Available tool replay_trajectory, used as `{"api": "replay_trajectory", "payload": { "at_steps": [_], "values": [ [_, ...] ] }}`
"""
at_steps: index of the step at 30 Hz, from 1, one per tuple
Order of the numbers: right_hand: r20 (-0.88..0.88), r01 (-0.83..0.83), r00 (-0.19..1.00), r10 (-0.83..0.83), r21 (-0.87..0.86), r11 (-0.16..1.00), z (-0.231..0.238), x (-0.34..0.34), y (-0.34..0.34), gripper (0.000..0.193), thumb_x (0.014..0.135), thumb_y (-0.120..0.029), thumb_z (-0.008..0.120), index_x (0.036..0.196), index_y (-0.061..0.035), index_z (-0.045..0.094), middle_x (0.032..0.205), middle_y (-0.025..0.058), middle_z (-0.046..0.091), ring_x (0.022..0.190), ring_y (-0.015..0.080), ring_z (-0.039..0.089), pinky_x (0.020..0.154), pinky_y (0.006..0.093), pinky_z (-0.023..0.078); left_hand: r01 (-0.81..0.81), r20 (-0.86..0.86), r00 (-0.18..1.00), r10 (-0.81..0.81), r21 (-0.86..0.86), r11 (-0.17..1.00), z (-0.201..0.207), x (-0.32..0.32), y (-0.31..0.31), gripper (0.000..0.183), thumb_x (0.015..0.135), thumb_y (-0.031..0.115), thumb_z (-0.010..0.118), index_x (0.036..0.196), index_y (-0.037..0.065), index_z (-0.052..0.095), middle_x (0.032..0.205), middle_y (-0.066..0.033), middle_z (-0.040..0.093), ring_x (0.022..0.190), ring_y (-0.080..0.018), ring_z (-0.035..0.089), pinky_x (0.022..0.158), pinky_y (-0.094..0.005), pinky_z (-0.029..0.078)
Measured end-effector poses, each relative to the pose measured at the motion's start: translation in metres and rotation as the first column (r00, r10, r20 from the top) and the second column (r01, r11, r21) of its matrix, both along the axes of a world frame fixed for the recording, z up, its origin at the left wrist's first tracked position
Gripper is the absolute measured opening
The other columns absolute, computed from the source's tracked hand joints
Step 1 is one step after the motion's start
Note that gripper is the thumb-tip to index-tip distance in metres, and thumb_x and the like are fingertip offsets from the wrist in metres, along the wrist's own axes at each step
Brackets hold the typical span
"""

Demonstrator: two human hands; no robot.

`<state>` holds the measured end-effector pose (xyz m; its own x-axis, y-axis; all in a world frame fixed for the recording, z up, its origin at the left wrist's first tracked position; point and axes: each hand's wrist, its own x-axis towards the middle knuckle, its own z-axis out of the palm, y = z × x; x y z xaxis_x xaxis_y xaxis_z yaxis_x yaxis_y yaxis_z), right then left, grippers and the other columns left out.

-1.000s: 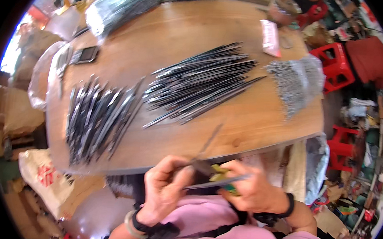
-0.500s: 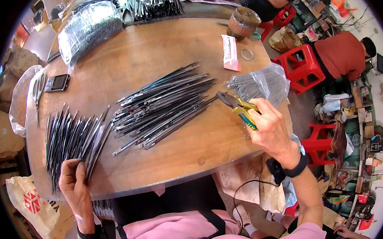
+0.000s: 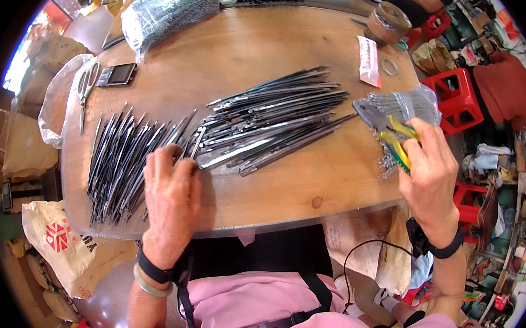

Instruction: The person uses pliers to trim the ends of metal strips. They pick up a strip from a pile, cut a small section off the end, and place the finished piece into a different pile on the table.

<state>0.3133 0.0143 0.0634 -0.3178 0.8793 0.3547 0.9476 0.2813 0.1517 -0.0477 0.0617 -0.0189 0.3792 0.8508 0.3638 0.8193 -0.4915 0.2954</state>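
Two piles of thin dark metal rods lie on the wooden table. The left pile (image 3: 128, 167) points away from me; the middle pile (image 3: 272, 119) slants up to the right. My left hand (image 3: 172, 203) rests between them, its thumb and fingers curled at the near ends of the middle rods; I seem to pinch a rod there, though the fingers partly hide it. In my right hand (image 3: 430, 172) are pliers (image 3: 393, 136) with yellow and green handles. Their jaws hover by the far tip of a rod, beside a clear bag (image 3: 410, 107) of small wire pieces.
Scissors (image 3: 85, 93) and a small dark device (image 3: 117, 75) lie at the left. A large bag of dark pieces (image 3: 170, 14) stands at the back. A jar (image 3: 389, 23), a pink-white packet (image 3: 369, 62) and a ring (image 3: 390, 67) sit far right. Red stools (image 3: 453, 98) stand beyond.
My left hand has moved right and away from me, leaving the left pile for the near ends of the middle rods. The pliers have shifted slightly relative to the rod tips. The whole view has shifted.
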Motion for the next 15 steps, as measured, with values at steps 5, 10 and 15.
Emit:
{"api": "replay_trajectory", "payload": {
  "at_steps": [5, 10, 15],
  "values": [
    [0.026, 0.100, 0.995, -0.100, 0.005, 0.995, 0.007, 0.010, -0.005, 0.029, 0.061, 0.007, 0.071, 0.087, 0.0019, 0.059, 0.112, 0.0137, 0.059, 0.096, 0.0330, 0.060, 0.079, 0.0428, 0.051, 0.022, -0.006, 1.000, -0.022, 0.050, 0.998, 0.016, -0.012, 0.017, 0.013, 0.082, -0.004, 0.062, 0.094, 0.000, 0.061, 0.102, -0.0146, 0.056, 0.097, -0.0337, 0.053, 0.084, -0.0428, 0.044],
    [0.055, 0.034, 0.998, -0.030, -0.079, 0.996, 0.000, 0.022, -0.010, 0.023, 0.061, 0.009, 0.065, 0.082, 0.0034, 0.058, 0.112, 0.0142, 0.060, 0.095, 0.0326, 0.059, 0.079, 0.0421, 0.051, -0.098, 0.339, 0.920, 0.199, -0.293, 0.951, 0.021, -0.040, -0.001, 0.007, 0.090, -0.004, 0.060, 0.096, -0.002, 0.062, 0.073, -0.0087, 0.062, 0.063, -0.0196, 0.061, 0.059, -0.0326, 0.048],
    [0.116, 0.018, 0.993, -0.004, -0.118, 0.993, 0.010, 0.014, -0.007, 0.020, 0.062, 0.009, 0.062, 0.080, 0.0040, 0.057, 0.112, 0.0157, 0.060, 0.095, 0.0331, 0.059, 0.078, 0.0424, 0.051, 0.305, 0.677, 0.466, 0.570, -0.728, 0.614, -0.002, -0.016, -0.036, 0.008, 0.099, 0.001, 0.056, 0.099, -0.002, 0.063, 0.071, -0.0029, 0.062, 0.059, -0.0085, 0.058, 0.053, -0.0214, 0.046]
  ]
}}
